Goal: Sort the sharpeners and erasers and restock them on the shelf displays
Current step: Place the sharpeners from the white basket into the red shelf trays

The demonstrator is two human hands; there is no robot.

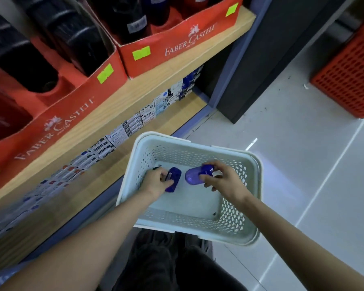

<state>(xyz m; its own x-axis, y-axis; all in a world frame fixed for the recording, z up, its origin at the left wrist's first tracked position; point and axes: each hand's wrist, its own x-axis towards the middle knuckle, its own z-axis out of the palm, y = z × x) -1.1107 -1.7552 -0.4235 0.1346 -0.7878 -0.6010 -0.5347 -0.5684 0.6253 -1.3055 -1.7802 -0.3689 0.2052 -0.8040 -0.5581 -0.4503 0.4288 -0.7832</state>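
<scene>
Both my hands reach down into a pale perforated plastic basket [254, 185] that stands on the floor in front of my knees. My left hand [156, 183] pinches a dark blue sharpener [173, 178] with a metal blade on its upper side. My right hand [223, 178] grips a translucent purple-blue oval sharpener [194, 175], its rounded end pointing left. The two sharpeners sit close together, a small gap between them. A tiny dark item [156, 168] lies on the basket floor behind my left hand.
To my left are wooden shelves [177, 66]. The upper one carries red Faber-Castell display boxes [172, 45] with dark items. The lower shelf holds a row of small boxed goods [135, 122]. A red crate [349, 80] stands at the far right on the grey tiled floor [292, 143].
</scene>
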